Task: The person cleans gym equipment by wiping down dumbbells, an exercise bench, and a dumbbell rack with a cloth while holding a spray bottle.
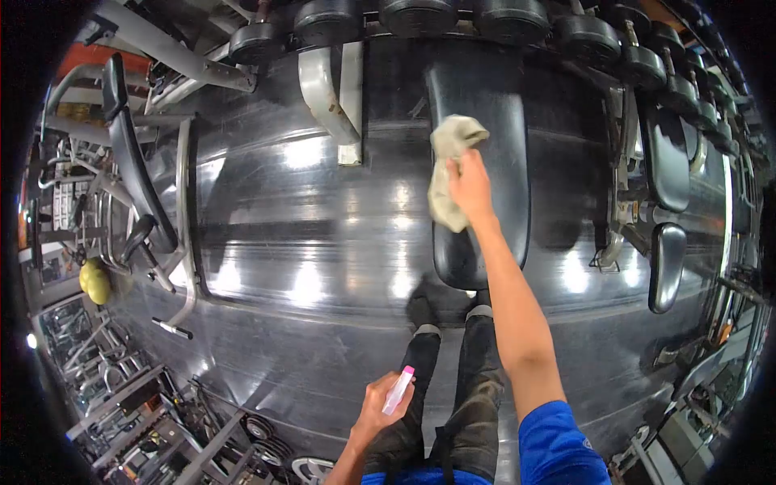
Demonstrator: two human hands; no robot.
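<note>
A long black padded bench [503, 202] stretches away from my feet. Over its left side my right hand [470, 187] is closed on a crumpled beige cloth [446, 194], which overhangs the bench's left edge. Whether the cloth presses on the pad or hovers just above it, I cannot tell. Near my legs my left hand [380, 402] is wrapped round a small clear bottle [396, 393] with a pink cap, held at a slant. The hand hides part of the bottle.
Several black dumbbells [419, 14] line a rack beyond the bench. A grey metal post [330, 101] stands left of it. More padded benches [668, 162] are on the right, an exercise machine [137, 162] on the left. Dark glossy flooring [323, 234] lies between them.
</note>
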